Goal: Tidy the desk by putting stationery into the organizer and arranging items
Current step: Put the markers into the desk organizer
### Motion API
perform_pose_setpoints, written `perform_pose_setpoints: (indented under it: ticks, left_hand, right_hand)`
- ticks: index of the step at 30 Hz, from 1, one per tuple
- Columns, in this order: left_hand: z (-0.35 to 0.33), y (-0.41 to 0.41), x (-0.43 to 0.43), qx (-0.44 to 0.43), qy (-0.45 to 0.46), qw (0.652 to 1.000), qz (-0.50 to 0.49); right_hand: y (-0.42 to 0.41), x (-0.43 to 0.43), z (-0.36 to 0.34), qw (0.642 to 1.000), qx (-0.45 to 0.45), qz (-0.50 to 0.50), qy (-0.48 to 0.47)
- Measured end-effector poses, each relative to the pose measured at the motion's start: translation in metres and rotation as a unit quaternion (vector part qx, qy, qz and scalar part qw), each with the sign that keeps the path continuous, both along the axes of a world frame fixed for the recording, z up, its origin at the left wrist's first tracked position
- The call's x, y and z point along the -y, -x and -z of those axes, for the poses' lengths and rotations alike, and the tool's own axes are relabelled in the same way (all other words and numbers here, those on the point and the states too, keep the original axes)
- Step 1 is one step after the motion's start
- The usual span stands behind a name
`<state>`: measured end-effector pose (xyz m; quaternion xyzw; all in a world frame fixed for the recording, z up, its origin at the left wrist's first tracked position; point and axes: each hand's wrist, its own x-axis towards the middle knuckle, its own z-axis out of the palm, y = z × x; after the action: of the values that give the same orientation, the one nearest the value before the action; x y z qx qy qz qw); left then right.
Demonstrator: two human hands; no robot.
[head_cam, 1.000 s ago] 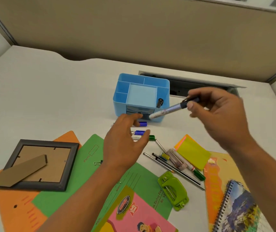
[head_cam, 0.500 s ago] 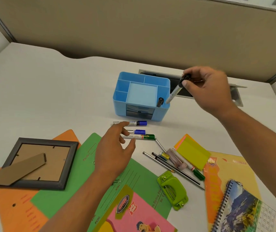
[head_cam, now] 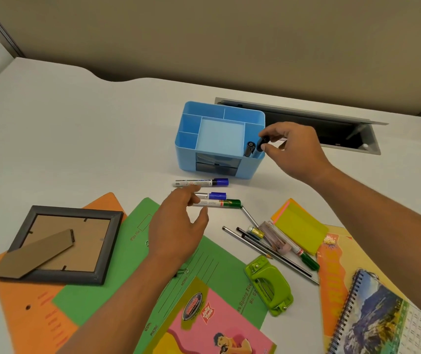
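- Head view: the blue organizer point(head_cam: 219, 159) stands upright on the white worktop point(head_cam: 76, 139), just in front of a cable hatch point(head_cam: 332, 131) set into the surface.
- Its right front slot holds a black-capped marker point(head_cam: 249, 148) standing on end; a second marker point(head_cam: 260, 144) is partly down in the same slot beside it. The middle tray and the left and back slots look bare.
- The right hand point(head_cam: 296, 149) reaches in from the right, thumb and forefinger pinching the black cap of that second marker at the organizer's right rim.
- The left hand point(head_cam: 178, 226) hovers palm down with fingers loosely spread over three markers lying side by side in front of the organizer: a blue-capped one point(head_cam: 204, 182), a shorter blue-capped one point(head_cam: 213, 195), and a green-capped one point(head_cam: 219, 203). Whether its fingertips touch them I cannot tell.
- To the right of those lie pencils point(head_cam: 268, 251), another green marker point(head_cam: 306, 258) and a sticky pad point(head_cam: 298, 226); a green punch point(head_cam: 270, 284) sits nearer.
- A picture frame point(head_cam: 66, 244) lies face down at the left on an orange folder point(head_cam: 25, 302), overlapping a green folder point(head_cam: 137, 241). A notebook point(head_cam: 383, 315) lies at the lower right.
- The worktop is open to the left of and behind the organizer, up to the partition point(head_cam: 204, 47).
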<state>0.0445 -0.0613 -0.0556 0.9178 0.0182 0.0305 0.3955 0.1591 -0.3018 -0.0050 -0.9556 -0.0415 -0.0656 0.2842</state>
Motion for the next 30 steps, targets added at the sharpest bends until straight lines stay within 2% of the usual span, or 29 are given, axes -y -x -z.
perform_pose_setpoints:
  ticks: [16, 23, 26, 30]
  left_hand:
    - [0.015, -0.004, 0.001, 0.005, -0.044, 0.999, 0.012]
    - [0.022, -0.021, 0.006, 0.022, -0.163, 0.984, 0.062]
    - [0.029, -0.032, 0.005, 0.025, -0.207, 0.975, 0.079]
    - [0.038, -0.041, 0.004, 0.028, -0.286, 0.951, 0.112]
  right_hand:
    - [0.012, 0.002, 0.009, 1.0, -0.017, -0.016, -0.012]
    - [0.05, 0.015, 0.023, 0.996, 0.008, 0.084, -0.025]
    - [0.083, 0.017, 0.042, 0.998, -0.007, 0.052, 0.024]
    - [0.115, 0.013, 0.065, 0.998, -0.039, 0.041, 0.0]
